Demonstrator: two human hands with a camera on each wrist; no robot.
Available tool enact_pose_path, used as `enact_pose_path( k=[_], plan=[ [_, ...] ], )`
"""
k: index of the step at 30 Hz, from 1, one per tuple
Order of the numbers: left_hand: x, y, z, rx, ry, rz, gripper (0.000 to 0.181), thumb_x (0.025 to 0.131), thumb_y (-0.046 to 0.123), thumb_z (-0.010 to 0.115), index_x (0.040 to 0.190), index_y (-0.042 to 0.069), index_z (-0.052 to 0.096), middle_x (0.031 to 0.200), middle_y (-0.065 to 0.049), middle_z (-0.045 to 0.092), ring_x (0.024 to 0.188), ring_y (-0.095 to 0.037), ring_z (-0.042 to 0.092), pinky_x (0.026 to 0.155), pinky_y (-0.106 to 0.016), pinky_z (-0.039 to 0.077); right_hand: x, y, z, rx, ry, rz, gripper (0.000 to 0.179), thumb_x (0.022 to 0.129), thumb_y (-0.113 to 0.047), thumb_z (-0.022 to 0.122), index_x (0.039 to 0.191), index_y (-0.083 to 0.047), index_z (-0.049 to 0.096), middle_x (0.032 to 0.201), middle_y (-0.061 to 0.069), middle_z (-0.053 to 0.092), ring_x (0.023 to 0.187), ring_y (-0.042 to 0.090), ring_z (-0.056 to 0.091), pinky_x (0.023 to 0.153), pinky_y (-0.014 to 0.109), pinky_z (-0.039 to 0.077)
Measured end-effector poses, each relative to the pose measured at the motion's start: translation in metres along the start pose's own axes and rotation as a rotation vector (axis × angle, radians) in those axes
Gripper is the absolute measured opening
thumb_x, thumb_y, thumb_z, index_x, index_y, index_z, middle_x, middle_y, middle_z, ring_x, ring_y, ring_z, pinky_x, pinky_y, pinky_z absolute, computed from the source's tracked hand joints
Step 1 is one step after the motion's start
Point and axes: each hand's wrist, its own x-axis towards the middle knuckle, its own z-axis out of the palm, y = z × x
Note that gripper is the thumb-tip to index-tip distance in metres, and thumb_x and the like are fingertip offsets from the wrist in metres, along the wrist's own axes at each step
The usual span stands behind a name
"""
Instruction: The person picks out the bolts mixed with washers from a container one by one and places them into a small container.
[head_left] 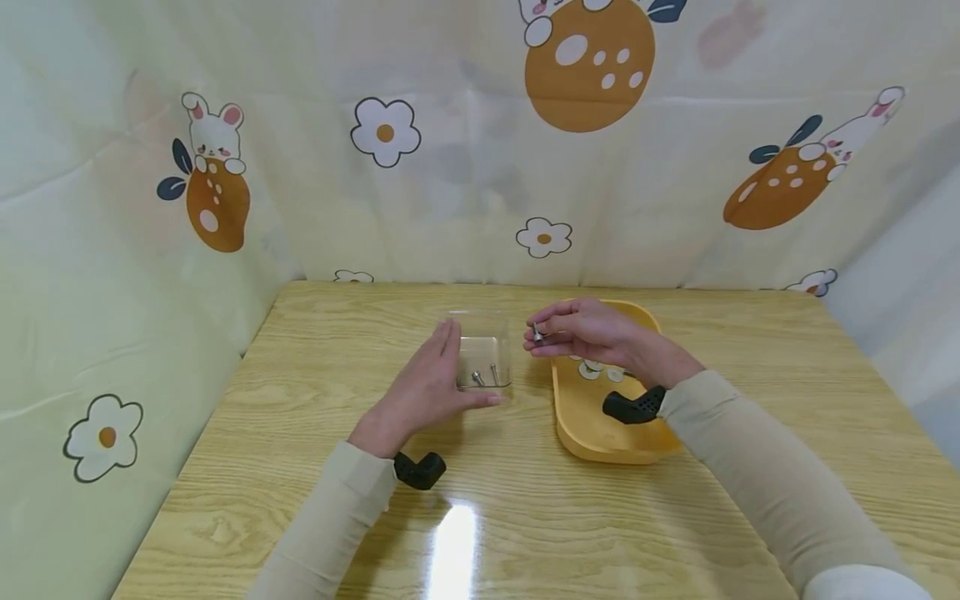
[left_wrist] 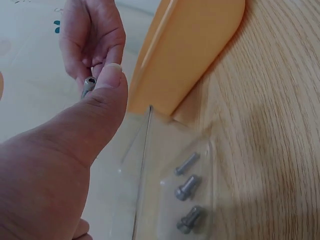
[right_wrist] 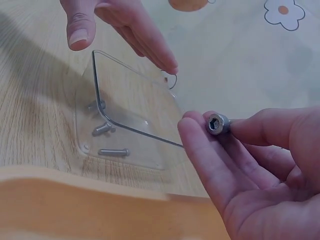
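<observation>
My right hand (head_left: 596, 329) pinches a metal socket head bolt (right_wrist: 219, 124) between thumb and fingertips, its hex recess facing the right wrist camera. It is held beside the right edge of a small clear plastic box (head_left: 480, 323). Inside that box lie three bolts, one thinner bolt (left_wrist: 187, 164) and two thicker ones, including a short bolt (left_wrist: 188, 188). With fingers straight and thumb spread, my left hand (head_left: 427, 383) stands at the box's left side; whether it touches the wall I cannot tell. A yellow-orange tray (head_left: 611, 455) sits under my right wrist.
Several pale round discs (head_left: 588, 372) lie in the tray, partly hidden by my right hand and wrist. Box and tray stand on a wood-grain table (head_left: 315, 350). Behind it hangs a printed curtain (head_left: 465, 208). Black wrist mounts (head_left: 420, 472) stick out below both sleeves.
</observation>
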Motion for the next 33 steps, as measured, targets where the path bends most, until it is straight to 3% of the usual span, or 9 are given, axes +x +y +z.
enact_pose_path(
  k=[7,14,24,33],
  plan=[
    [0.0,-0.006,-0.001,0.015,-0.018,-0.025,0.124,0.08,0.068,0.068,0.158,-0.001,0.001,0.166,-0.022,0.004,0.155,-0.031,0.009,0.125,-0.042,0.017,0.007,0.001,0.003,0.001,0.005,-0.014,0.029,0.102,0.001,0.047,0.129,0.011,0.047,0.099,0.012,0.072,0.098,0.024,0.073,0.093,0.036,0.057],
    [0.001,-0.012,0.0,0.034,-0.029,-0.053,0.109,0.09,0.06,0.062,0.158,-0.002,0.004,0.166,-0.022,0.004,0.155,-0.032,0.009,0.126,-0.043,0.015,0.014,0.001,0.008,-0.035,-0.009,-0.025,0.037,0.101,0.001,0.049,0.134,0.017,0.042,0.106,0.017,0.071,0.097,0.024,0.073,0.091,0.035,0.058],
    [0.001,-0.018,0.004,0.124,-0.023,-0.031,0.092,0.099,0.049,0.054,0.155,-0.009,0.01,0.162,-0.029,0.013,0.153,-0.038,0.015,0.124,-0.046,0.021,0.027,0.0,0.02,-0.138,-0.021,-0.033,0.028,0.1,0.002,0.05,0.126,0.014,0.052,0.109,0.021,0.068,0.094,0.022,0.072,0.088,0.036,0.059],
    [0.0,-0.02,0.007,0.163,-0.01,-0.002,0.086,0.102,0.045,0.05,0.154,-0.012,0.012,0.161,-0.031,0.014,0.151,-0.041,0.018,0.124,-0.046,0.022,0.038,-0.001,0.032,-0.249,-0.016,0.0,0.029,0.099,0.001,0.054,0.126,0.013,0.055,0.113,0.027,0.066,0.094,0.025,0.073,0.1,0.05,0.05]
  ],
)
